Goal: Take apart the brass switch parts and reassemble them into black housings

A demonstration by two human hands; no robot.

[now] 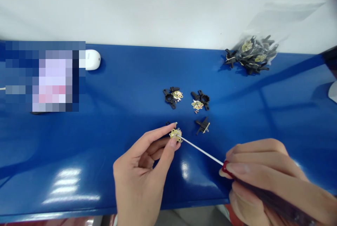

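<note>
Between its fingertips, my left hand (147, 169) grips a small part with a round brass-coloured plate (173, 134); a bit of black plastic shows behind the index finger. My right hand (263, 176) is closed around the dark red handle of a screwdriver (202, 151). Its long thin shaft points left and the tip meets the plate. Beyond my hands lie two sets of loose pieces: a black plastic bracket (168, 98) with a brass plate (177, 95), and another bracket (204, 98) with its plate (197, 104) and tiny screws (196, 111). A black part with plate (203, 126) rests nearby.
A clear plastic bag (259, 52) of similar black and brass parts lies at the back right of the blue table (126, 89). At the back left are a white rounded case (92, 59) and a pixelated area. A white wall (158, 11) stands behind.
</note>
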